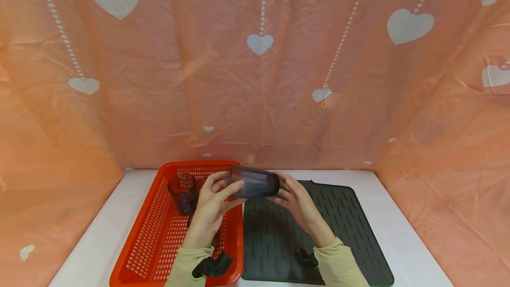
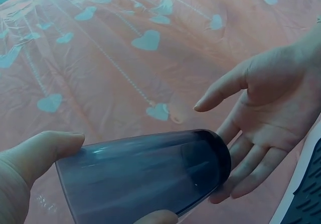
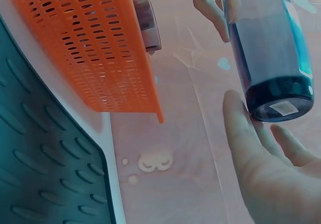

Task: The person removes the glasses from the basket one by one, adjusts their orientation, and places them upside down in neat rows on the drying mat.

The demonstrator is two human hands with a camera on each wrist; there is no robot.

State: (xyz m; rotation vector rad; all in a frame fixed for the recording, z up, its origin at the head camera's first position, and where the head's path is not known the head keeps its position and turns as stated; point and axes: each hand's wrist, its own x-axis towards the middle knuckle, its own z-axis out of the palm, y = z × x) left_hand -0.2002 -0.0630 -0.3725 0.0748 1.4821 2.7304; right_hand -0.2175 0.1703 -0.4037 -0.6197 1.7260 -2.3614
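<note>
left hand [image 1: 211, 205]: thumb and fingers wrapped round the open end of a dark tinted tumbler [image 1: 254, 182], holding it on its side in the air, over the seam between basket and mat.
right hand [image 1: 296, 200]: fingers straight and spread, palm facing the tumbler's base; fingertips [image 3: 235, 108] touch the base edge, no grip.
tumbler base: small white sticker [image 3: 284, 107].
orange basket [image 1: 149, 229]: perforated, on the white table [image 1: 99, 238]; another dark cup [image 1: 182, 191] stands in it.
dark ribbed mat [image 1: 350, 220]: lies just right of the basket.

head high, wrists close (shared tumbler [image 1: 253, 181])
</note>
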